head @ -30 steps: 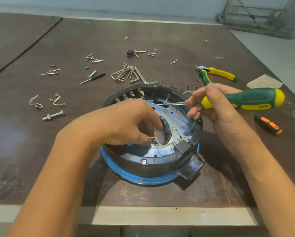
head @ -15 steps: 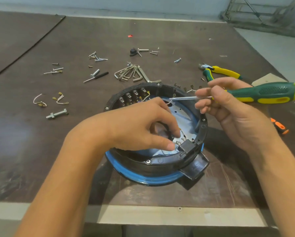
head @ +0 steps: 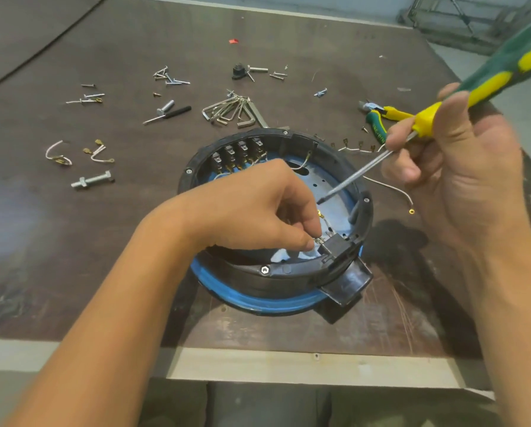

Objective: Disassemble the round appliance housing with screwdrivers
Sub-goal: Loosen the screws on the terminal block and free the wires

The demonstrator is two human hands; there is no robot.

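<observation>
Near edge of the counter, centre: round black plastic appliance housing with a blue base ring, open side up, well apart from the loose steel screws and the bundle of steel hex keys toward the far edge.

Left hand, fingers curled, pinched a small brass terminal at the black connector block on the housing's near-right rim. A second ago it was over the central opening.

Right hand gripped the green-and-yellow-handled screwdriver near the collar. Shaft had swung from nearly level over the far rim to a steep tilt, tip down inside, just beside the left fingers.

White wire with a ring terminal trailed outside the right rim; held or not, could not tell.

Judgement: work had shifted to the connector block, and its terminals likely come off next. Rim screws were still seated.
</observation>
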